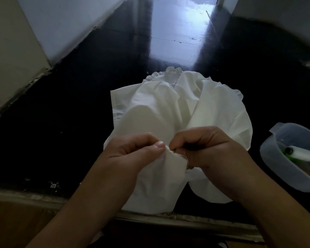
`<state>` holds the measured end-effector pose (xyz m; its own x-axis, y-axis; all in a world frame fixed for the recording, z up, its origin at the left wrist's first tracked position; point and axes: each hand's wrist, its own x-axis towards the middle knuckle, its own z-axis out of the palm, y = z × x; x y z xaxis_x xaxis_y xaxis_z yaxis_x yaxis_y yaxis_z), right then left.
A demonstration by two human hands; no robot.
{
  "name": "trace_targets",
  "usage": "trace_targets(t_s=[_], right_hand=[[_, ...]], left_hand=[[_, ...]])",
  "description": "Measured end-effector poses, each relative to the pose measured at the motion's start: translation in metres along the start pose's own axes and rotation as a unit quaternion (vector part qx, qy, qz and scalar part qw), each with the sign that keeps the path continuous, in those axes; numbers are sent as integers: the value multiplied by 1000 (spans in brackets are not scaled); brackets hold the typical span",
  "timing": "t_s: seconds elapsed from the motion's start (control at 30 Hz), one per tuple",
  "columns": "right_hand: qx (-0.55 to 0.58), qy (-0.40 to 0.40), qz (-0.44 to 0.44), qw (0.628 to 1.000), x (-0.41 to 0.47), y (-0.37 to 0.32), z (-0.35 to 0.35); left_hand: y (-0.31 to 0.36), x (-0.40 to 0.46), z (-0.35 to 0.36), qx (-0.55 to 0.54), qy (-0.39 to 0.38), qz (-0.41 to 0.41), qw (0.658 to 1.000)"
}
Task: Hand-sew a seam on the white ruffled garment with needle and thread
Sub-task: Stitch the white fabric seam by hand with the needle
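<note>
Spreading away from me over the dark glossy surface (79, 122), the white ruffled garment (168, 104) lies in soft heaps, its gathered frill edge at the far end and smooth folds bulging in the middle. The near part hangs over the surface's front edge toward me, and a raw edge of it is bunched up between my hands.

My left hand (132, 151) is curled, the thumb pressed down on top of the fabric fold and the other fingers tucked beneath, so it pinches the garment firmly. My right hand (204, 147) is curled too, its thumb and fingertips meeting right at the cloth's edge, just beside my left thumb; they pinch there, but whether a needle is between them I cannot tell, as it is too small and dim to make out. I cannot make out any thread either.

Off to my right stands a clear plastic container (276, 158), with a spool of white thread (301, 153) lying inside over something green. No lettering or labels are readable anywhere.
</note>
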<state>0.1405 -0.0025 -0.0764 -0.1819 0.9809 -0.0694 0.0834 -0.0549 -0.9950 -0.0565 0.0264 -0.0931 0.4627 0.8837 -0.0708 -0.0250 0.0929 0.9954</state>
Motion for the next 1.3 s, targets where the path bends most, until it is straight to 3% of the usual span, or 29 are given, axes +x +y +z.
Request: trace_targets(t_s=[0.2, 0.4, 0.6, 0.83, 0.97, 1.1, 1.3], right_hand=[[105, 3, 18, 994, 0, 1, 9], [140, 18, 28, 990, 0, -2, 17], [175, 51, 45, 982, -1, -2, 16], [200, 53, 52, 977, -1, -2, 21], [153, 77, 40, 984, -3, 0, 20], [113, 100, 20, 988, -3, -2, 20], [166, 112, 16, 980, -2, 1, 27]], left_hand=[[-1, 1, -4, -24, -15, -2, 1000], [-3, -2, -1, 128, 9, 66, 990], [-1, -1, -1, 37, 29, 68, 997], [3, -2, 3, 104, 30, 90, 990], [5, -3, 3, 135, 66, 92, 984], [5, -4, 1, 91, 88, 73, 989], [2, -2, 5, 20, 66, 67, 995]])
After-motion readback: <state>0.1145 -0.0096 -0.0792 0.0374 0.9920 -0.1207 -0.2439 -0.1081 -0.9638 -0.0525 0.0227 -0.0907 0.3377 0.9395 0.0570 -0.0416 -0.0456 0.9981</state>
